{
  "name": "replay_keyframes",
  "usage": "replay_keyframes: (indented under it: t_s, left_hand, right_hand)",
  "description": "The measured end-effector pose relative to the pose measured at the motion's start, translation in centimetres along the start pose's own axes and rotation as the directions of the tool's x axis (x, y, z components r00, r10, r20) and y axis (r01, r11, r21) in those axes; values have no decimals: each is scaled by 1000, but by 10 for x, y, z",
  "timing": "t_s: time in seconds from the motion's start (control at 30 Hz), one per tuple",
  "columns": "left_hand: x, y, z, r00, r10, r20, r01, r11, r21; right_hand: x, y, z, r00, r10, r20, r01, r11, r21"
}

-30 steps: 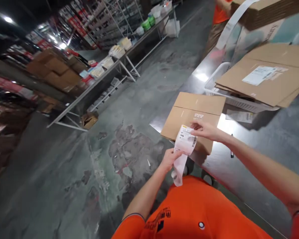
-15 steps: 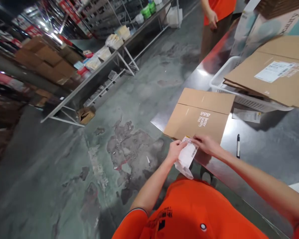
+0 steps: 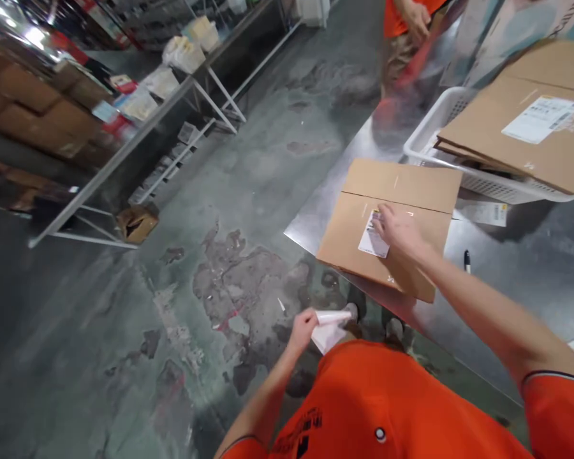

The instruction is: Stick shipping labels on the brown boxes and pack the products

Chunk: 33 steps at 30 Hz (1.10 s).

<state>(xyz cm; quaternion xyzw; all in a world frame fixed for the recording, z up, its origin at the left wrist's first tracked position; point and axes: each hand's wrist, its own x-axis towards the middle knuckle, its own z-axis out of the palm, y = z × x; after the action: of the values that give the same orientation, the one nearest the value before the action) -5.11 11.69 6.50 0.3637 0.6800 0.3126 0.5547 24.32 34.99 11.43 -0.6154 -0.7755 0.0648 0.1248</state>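
A flattened cardboard box (image 3: 414, 233) lies on the metal table's near left corner. On it rests a white printed shipping label (image 3: 374, 236), seemingly flat. My right hand (image 3: 402, 234) is over the box, its fingers curled together at the label's upper right edge; part of the label is hidden under them. Low in front of my body, off the table's edge, my left hand (image 3: 303, 330) is closed around the end of a thin white, partly see-through sheet (image 3: 329, 330), which looks like label backing and hangs to the right.
A white plastic basket (image 3: 421, 137) at the right bears more flattened cardboard (image 3: 521, 134) with a label. Another label slip (image 3: 483, 212) and a black marker (image 3: 467, 261) lie on the metal table (image 3: 521, 280). A co-worker's hand (image 3: 415, 22) shows beyond; a long table (image 3: 124, 150) stands left.
My hands have moved apart. The label has gone from between them onto the cardboard with my right hand. My left hand has drawn down and left with the white sheet.
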Motion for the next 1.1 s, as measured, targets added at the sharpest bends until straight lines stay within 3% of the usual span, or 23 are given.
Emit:
replay_keyframes:
  t_s: [0.1,0.17,0.23,0.27,0.3,0.33,0.37,0.4,0.47,0.5,0.53,0.6,0.67,0.77,0.87,0.97,1.03,1.1]
  left_hand:
    - [38,32,-10,962,274,-12,-271,957,102]
    - [65,53,-7,902,430,35,-428,883,194]
    - [83,68,-1,872,477,108,-488,837,247]
    - [87,71,1,865,482,143,-502,824,263]
    - [89,73,3,859,481,177,-512,813,277]
    - [89,73,4,853,479,207,-521,802,293]
    - [88,72,5,847,478,231,-530,789,311]
    - [86,71,5,842,479,248,-539,774,331]
    - [81,68,6,835,477,274,-550,752,363]
    - [79,68,7,834,474,283,-551,748,370]
    - [76,67,8,834,471,287,-550,749,369]
    - [68,67,8,843,467,268,-536,772,342]
    - [58,69,5,864,458,211,-502,820,276]
    - [41,82,-1,898,414,150,-431,895,111]
    - [27,109,5,895,418,154,-418,908,-37]
    - [17,142,33,882,451,138,-440,892,-108]
    - [12,157,61,890,434,139,-419,899,-123]
    - [6,164,93,898,408,167,-391,912,-124]
  right_hand:
    - [-25,-33,25,999,-18,-39,17,999,-34]
    - [-57,-53,37,988,-151,9,151,988,-3]
    - [-95,-63,40,922,-375,97,364,925,113]
    - [-112,-61,38,891,-439,113,418,893,168]
    - [-127,-55,33,900,-424,96,402,896,191]
    - [-137,-43,27,945,-324,50,310,934,179]
    - [-144,-28,19,990,-136,-31,139,980,144]
    - [-148,-10,11,988,99,-120,-85,989,120]
    - [-150,24,-4,849,501,-169,-477,864,162]
    - [-150,36,-10,784,610,-115,-584,788,198]
    - [-152,44,-15,750,660,-37,-636,736,232]
    - [-159,44,-22,743,667,63,-650,694,310]
    - [-173,32,-30,727,686,24,-628,651,426]
    - [-193,12,-49,645,765,-8,-574,491,655]
    - [-197,21,-81,584,810,-50,-475,392,788]
    - [-173,66,-118,532,819,-212,-359,445,820]
    - [-146,114,-142,492,803,-336,-316,524,791]
    - [-119,166,-163,483,779,-400,-349,591,728]
